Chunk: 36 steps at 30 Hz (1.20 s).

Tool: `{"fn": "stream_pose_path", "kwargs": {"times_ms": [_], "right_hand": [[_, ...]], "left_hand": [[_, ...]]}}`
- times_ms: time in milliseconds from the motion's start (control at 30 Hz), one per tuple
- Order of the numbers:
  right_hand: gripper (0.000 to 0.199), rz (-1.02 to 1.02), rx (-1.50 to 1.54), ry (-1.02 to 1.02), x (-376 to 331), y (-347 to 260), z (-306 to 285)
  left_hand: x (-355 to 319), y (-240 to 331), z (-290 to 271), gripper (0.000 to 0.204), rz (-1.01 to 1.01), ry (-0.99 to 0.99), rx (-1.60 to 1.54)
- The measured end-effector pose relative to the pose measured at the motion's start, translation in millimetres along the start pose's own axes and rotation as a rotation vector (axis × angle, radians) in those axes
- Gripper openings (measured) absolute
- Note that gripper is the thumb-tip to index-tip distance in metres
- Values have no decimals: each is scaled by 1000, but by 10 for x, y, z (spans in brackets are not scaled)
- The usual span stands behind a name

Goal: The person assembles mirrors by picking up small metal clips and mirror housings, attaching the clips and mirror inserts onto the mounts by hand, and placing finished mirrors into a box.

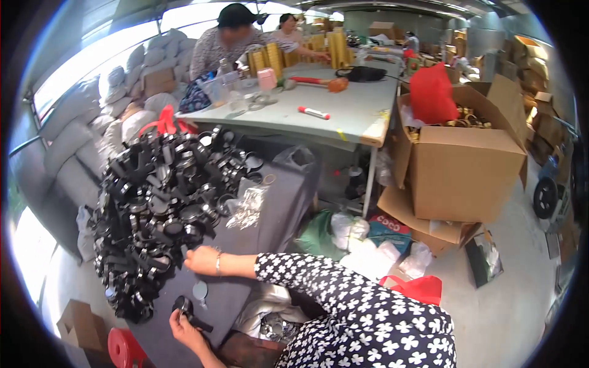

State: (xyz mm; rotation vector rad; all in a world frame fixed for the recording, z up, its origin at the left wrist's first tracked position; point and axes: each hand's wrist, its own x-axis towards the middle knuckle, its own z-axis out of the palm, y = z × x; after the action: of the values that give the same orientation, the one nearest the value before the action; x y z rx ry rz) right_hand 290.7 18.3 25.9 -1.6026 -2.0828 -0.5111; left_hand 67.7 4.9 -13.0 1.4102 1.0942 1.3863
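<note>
My left hand [186, 329] is closed on a black watch-like piece [183, 305] with a round head and a strap, low over the dark grey cloth [236, 300]. Fingers pinched together, my right hand [202, 260] is at the near right edge of a large heap of similar black pieces [165, 202], many with shiny round rims. A small greyish tip shows at its fingers, too small to name. Between the hands lies a flat, round grey piece [200, 290]. Small silver parts [247, 210] lie on clear plastic beside the heap.
A bag of silver parts [279, 328] sits by my lap. A red stool [124, 348] stands at lower left. Beyond is a pale table [356, 126] with a red-capped marker [313, 113] and a hammer [313, 81]; two people work there. A large carton [469, 175] stands right.
</note>
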Motion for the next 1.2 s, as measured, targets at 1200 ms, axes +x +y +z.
{"fn": "stream_pose_path", "kwargs": {"times_ms": [1200], "right_hand": [[4,551,1391,-89,-33,-153,-244]], "left_hand": [[21,77,58,15,-22,-79,-85]]}}
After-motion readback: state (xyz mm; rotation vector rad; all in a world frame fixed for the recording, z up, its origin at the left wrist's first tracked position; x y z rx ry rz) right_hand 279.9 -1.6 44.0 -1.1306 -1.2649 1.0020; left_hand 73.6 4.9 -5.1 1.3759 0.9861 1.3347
